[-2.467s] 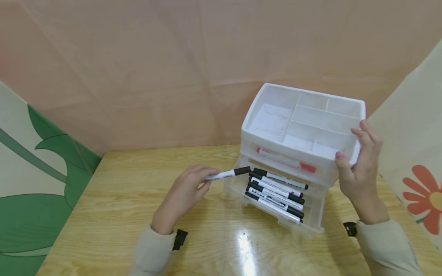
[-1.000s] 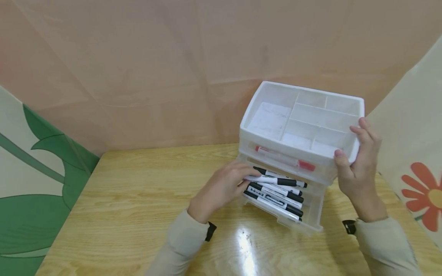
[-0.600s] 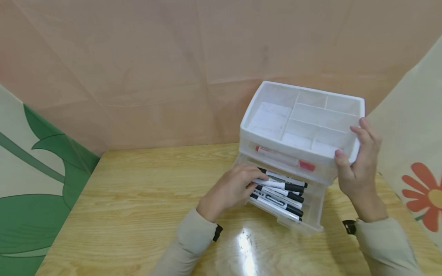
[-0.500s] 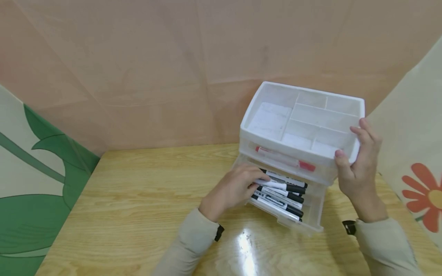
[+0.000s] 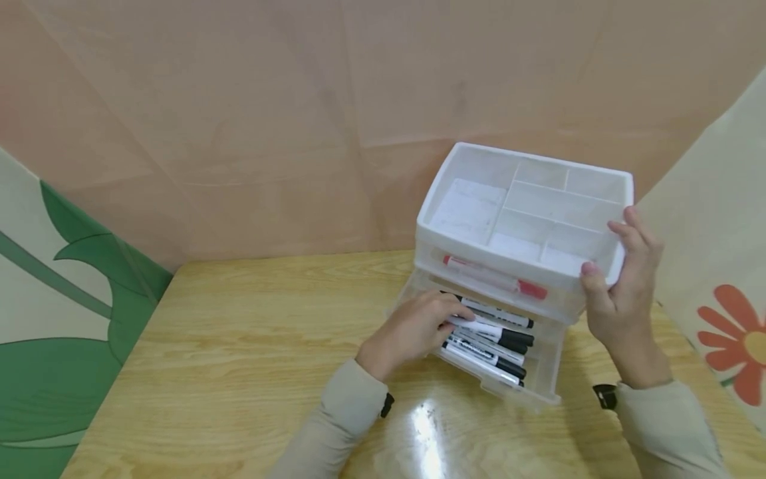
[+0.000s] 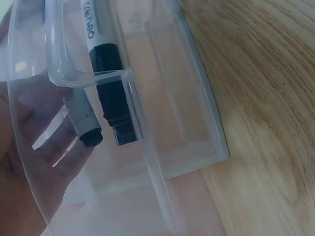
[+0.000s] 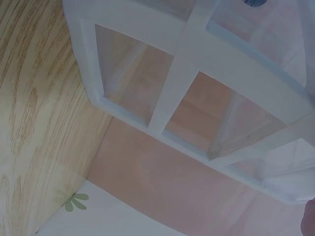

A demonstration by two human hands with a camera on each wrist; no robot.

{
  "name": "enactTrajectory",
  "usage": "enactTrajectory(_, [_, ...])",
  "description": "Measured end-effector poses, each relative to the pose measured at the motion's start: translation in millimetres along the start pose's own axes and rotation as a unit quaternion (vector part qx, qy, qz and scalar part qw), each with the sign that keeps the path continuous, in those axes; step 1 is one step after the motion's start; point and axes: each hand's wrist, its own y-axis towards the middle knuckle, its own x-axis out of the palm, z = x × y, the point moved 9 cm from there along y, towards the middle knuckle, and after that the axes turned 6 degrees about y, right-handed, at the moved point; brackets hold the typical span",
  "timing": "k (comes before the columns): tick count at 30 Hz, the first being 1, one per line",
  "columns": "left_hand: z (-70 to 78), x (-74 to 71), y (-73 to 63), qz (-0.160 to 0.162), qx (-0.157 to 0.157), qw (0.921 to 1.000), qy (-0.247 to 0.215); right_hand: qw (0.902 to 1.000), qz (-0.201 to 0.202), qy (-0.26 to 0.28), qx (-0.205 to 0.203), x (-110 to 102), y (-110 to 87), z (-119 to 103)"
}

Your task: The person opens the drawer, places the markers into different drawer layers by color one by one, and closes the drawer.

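In the head view my left hand [image 5: 413, 332] pinches a white marker [image 5: 481, 327] with a black cap, low over the pulled-out bottom drawer [image 5: 544, 386]. Several more black-and-white markers [image 5: 479, 362] lie side by side in that drawer, partly covered by my fingers. My right hand [image 5: 631, 299] grips the right-hand rim of the white plastic drawer organizer [image 5: 497, 249], thumb at the front corner. The left wrist view shows the left hand [image 6: 29, 167] through clear plastic, beside black marker ends [image 6: 113, 88]. Only a fingertip [image 7: 308, 219] of the right hand appears in the right wrist view.
A red marker [image 5: 493, 276] shows through the upper drawer's front. The organizer's top tray has several compartments. Everything stands on a wood-grain table [image 5: 239, 346], with a pinkish backdrop [image 5: 269, 133] behind and printed panels at both sides.
My left hand has carried the marker rightward from left of the drawer to over the other markers, then slightly farther right and down. The right hand keeps its grip on the organizer.
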Motion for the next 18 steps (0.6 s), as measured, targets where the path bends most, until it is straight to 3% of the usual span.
enactTrajectory(9, [-4.1,5.2,4.6,-0.035,-0.016,0.9977,-0.056,0.9999,0.013,0.005,-0.006,-1.5,1.3,-1.3])
enactTrajectory(18, [-5.8,9.9,5.6,-0.044,-0.011,0.9967,-0.067,0.9999,0.014,0.004,-0.005,-0.5,0.4,-2.2])
